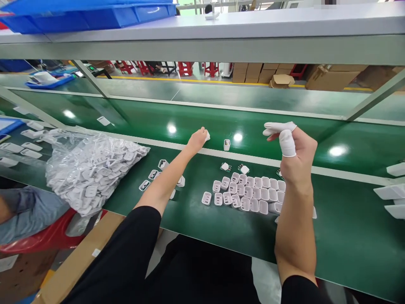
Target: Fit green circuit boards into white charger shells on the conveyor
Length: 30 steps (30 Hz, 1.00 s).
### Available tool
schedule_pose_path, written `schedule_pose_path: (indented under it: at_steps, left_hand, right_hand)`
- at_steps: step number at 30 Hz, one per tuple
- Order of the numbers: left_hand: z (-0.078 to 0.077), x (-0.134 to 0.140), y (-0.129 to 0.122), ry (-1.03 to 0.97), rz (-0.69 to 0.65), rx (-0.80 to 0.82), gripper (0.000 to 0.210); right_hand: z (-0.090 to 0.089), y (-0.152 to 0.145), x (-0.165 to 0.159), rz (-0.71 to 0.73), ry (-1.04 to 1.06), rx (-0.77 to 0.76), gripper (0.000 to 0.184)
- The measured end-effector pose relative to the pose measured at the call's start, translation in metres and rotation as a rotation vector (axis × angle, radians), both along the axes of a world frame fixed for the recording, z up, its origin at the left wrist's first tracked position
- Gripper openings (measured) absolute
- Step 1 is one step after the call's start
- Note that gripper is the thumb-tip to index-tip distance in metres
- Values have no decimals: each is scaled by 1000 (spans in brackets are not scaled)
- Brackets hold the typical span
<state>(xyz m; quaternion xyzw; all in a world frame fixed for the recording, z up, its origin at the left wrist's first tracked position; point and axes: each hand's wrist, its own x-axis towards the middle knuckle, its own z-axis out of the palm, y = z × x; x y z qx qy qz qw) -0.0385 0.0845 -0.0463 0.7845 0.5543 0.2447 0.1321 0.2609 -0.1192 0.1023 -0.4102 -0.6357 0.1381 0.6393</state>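
My left hand [198,140] reaches over the green conveyor belt with its fingers curled closed. White shows at its fingertips; I cannot tell whether that is a finger cover or a small part. Raised over the belt's near edge, my right hand [297,147] wears white finger cots, its fingers stretched out and nothing visible in them. Between the hands, a white plastic housing [227,145] with something inside stands on the belt. Small circuit boards with white pieces on top [244,169] lie below it. Rows of open white housings [248,192] stand on the green table, partly hidden by my right forearm.
A clear plastic bag of white parts [95,169] lies at left, with filled housings [144,185] near my left forearm. A shelf [202,31] with a blue tray [91,17] crosses above. Another person's leg [28,215] is at lower left. White parts [394,192] sit at far right.
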Motion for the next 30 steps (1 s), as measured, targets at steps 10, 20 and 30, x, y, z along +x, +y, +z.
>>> schedule_pose_path:
  at_steps: [10,20,30]
  left_hand:
    - [-5,19,-3,-37,-211,45,46]
    - [-27,25,-9,-474,-196,-122,29]
    - [20,26,-38,-996,46,-236,42]
  right_hand:
    - [3,-2,0,-6,-22,3,29]
    - [2,-2,-5,-16,-57,-50,31]
    - [4,-2,-4,-11,-72,-23,20]
